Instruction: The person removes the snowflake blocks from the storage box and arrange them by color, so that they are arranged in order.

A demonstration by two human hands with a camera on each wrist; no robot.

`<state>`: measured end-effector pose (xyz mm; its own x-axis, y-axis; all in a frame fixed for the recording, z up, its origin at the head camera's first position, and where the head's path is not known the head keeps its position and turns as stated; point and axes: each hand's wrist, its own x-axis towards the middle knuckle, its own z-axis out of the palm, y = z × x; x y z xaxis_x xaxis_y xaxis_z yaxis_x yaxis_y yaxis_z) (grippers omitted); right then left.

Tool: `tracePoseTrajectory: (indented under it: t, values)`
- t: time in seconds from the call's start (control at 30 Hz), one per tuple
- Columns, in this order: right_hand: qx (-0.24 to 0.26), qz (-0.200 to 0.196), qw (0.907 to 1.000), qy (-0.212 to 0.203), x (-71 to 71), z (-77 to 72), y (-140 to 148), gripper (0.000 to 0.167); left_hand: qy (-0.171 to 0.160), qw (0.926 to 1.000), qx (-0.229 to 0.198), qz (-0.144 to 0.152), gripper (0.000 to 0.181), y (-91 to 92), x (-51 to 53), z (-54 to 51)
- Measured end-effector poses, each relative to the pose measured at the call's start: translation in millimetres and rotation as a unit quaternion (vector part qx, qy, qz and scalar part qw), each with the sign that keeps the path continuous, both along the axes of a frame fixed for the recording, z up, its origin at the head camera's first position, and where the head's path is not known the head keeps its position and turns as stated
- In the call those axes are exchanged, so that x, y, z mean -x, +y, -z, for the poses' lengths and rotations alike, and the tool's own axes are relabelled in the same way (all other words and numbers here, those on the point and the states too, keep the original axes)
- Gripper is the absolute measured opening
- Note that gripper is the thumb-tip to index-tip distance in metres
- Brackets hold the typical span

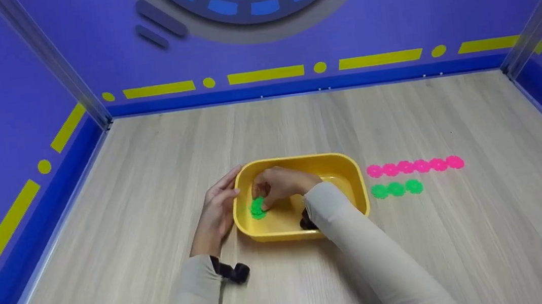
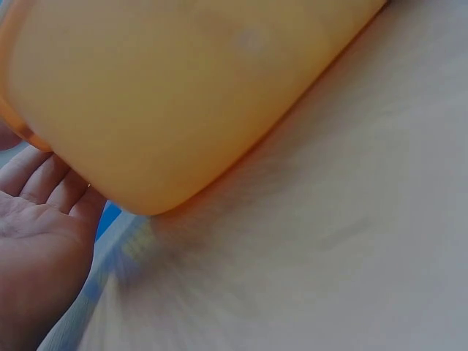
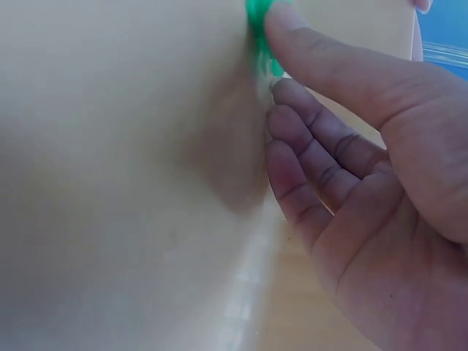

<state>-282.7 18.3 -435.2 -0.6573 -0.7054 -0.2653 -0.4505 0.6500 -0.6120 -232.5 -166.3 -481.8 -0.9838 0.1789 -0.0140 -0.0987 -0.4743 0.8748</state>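
Inside a yellow plastic tub (image 1: 290,234), near its left end, lie a few overlapping green flower-shaped pieces (image 1: 257,208). My right hand (image 1: 280,184) reaches down into the tub and pinches at these green pieces. In the right wrist view the thumb of the right hand (image 3: 380,161) presses on the green plastic (image 3: 257,14), while the other fingers bend beneath it; the index finger is mostly hidden. My left hand (image 1: 218,206) rests against the tub's outer left side, its thumb at the rim. The left wrist view shows its fairly straight fingers (image 2: 47,179) touching the tub's wall (image 2: 168,110).
Right of the tub, a row of several pink flower-shaped pieces (image 1: 422,166) lies on the wooden table (image 1: 490,239). Three green flower-shaped pieces (image 1: 396,189) form a shorter row in front of it. Blue-purple panels (image 1: 260,56) border the table at the back and sides.
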Motion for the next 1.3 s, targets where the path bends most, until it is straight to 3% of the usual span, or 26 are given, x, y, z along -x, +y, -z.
tracePoseTrajectory:
  t: [0.6, 0.8, 1.3]
  values:
    - [0.022, -0.021, 0.9982, -0.053, 4.7, -2.0, 20, 0.019, -0.002, 0.9999, 0.015, -0.001, 0.061, 3.5, 1.2, -1.7]
    - [0.019, -0.024, 0.9984, -0.048, 7.5, -4.7, 25, 0.012, -0.004, 0.9999, 0.011, -0.008, 0.061, 2.8, 0.9, -3.2]
    - [0.008, 0.005, 0.9983, -0.058, 8.9, -8.5, 38, 0.012, -0.015, 0.9997, -0.004, -0.019, 0.061, 1.2, -0.1, -1.5]
